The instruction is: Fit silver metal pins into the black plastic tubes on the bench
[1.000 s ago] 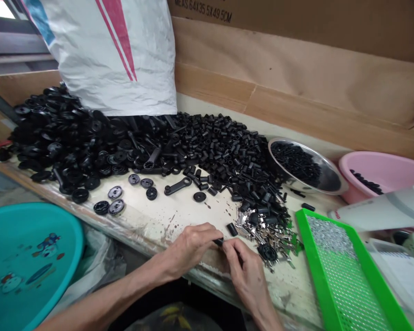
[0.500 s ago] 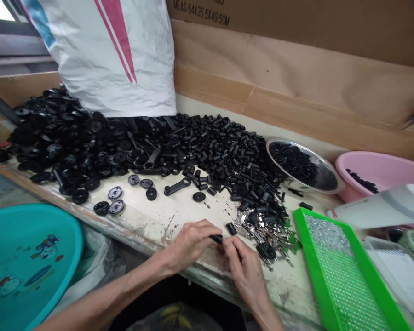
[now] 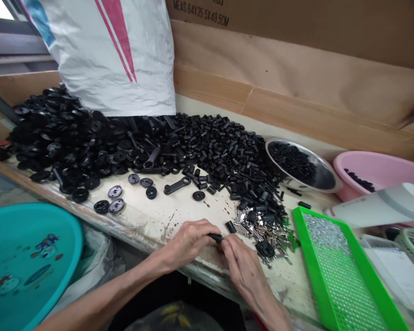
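– a rounded teal plastic basin (image 3: 57, 292) sits well left of your left hand (image 3: 191, 240); what's in that hand?
– it pinches a small black plastic piece (image 3: 215, 237), between your two hands.
– and past that?
– a short black plastic tube (image 3: 231, 226) lies just beyond your right hand (image 3: 243, 262), which is closed around the piece's other end; a green rectangular plastic tray (image 3: 315, 271) is to that hand's right.

Held black piece (image 3: 215, 237) partly hidden, teal basin (image 3: 14, 234) cropped left, sack (image 3: 89, 64) cropped above
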